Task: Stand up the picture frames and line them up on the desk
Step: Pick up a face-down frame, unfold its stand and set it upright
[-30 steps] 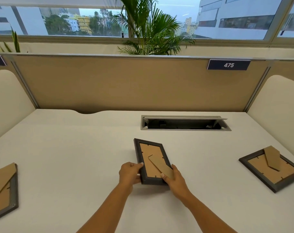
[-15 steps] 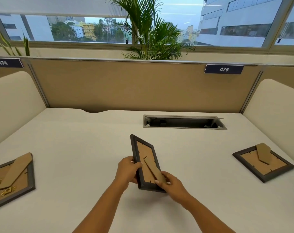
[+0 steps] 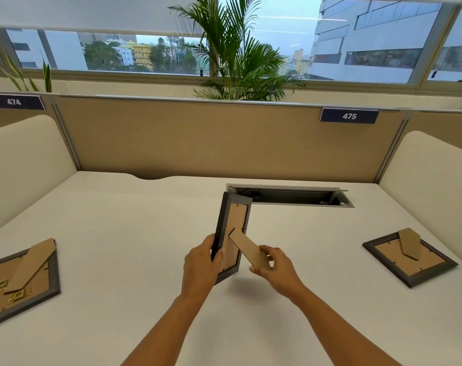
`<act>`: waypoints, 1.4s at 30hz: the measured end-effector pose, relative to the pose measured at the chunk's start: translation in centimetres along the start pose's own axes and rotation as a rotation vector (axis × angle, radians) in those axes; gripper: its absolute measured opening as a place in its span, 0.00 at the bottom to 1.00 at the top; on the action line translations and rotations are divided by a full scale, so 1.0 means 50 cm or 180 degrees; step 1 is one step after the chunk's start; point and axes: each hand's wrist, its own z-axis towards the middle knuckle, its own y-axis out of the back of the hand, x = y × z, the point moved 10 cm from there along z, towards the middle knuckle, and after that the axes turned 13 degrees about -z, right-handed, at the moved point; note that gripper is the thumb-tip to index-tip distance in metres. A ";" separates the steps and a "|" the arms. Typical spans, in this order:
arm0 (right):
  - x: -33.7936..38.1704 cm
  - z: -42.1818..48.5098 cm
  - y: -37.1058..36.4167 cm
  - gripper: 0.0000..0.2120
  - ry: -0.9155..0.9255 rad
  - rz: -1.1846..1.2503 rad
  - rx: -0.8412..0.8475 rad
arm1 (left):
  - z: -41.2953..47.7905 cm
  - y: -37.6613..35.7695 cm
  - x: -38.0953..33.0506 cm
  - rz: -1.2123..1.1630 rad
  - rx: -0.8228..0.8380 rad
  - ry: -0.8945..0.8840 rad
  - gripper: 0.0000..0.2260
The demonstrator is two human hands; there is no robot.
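A narrow dark picture frame (image 3: 235, 220) is raised nearly upright at the desk's middle, its cardboard back facing me. My left hand (image 3: 202, 262) grips its left edge. My right hand (image 3: 274, 269) pinches the frame's cardboard stand flap (image 3: 247, 250), which is swung out from the back. A second dark frame (image 3: 24, 278) lies face down at the left with its flap folded flat. A third frame (image 3: 410, 256) lies face down at the right, its flap partly lifted.
The white desk (image 3: 132, 233) is bounded by a tan partition (image 3: 198, 141) at the back and cream side panels. An open cable tray (image 3: 290, 195) is sunk into the desk just behind the held frame. A potted palm (image 3: 240, 54) stands beyond the partition.
The middle frame has been tilted up from lying flat to nearly upright. My right hand has pulled its stand flap outward. The camera view has shifted slightly.
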 end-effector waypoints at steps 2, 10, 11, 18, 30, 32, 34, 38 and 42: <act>0.001 0.002 -0.002 0.31 -0.0005 0.0023 -0.0033 | -0.004 0.001 -0.011 0.0069 -0.0045 -0.0223 0.16; -0.012 0.011 -0.007 0.29 -0.0027 0.0013 -0.0063 | -0.001 -0.024 -0.014 0.0245 -0.0133 -0.0366 0.12; -0.018 0.010 -0.007 0.28 -0.0036 0.0032 -0.0057 | 0.004 -0.028 -0.009 0.0276 -0.0119 -0.0319 0.11; -0.073 -0.002 0.015 0.21 -0.0208 0.0356 -0.0152 | 0.022 -0.063 0.017 0.0711 0.0049 -0.0215 0.10; -0.127 -0.006 0.032 0.16 -0.0421 0.0737 -0.0365 | 0.068 -0.135 0.040 0.1683 0.0287 -0.0383 0.13; -0.140 -0.006 0.031 0.16 -0.0457 0.0748 -0.0366 | 0.067 -0.148 0.045 0.1822 0.0289 -0.0461 0.18; -0.152 -0.006 0.029 0.16 -0.0507 0.0768 -0.0368 | 0.060 -0.167 0.055 0.1947 0.0427 -0.0465 0.22; -0.167 -0.002 0.022 0.16 -0.0582 0.0820 -0.0360 | 0.049 -0.182 0.074 0.1705 0.0645 -0.0243 0.24; -0.174 0.001 0.016 0.16 -0.0596 0.0843 -0.0358 | 0.043 -0.177 0.088 0.0816 0.0676 0.0158 0.22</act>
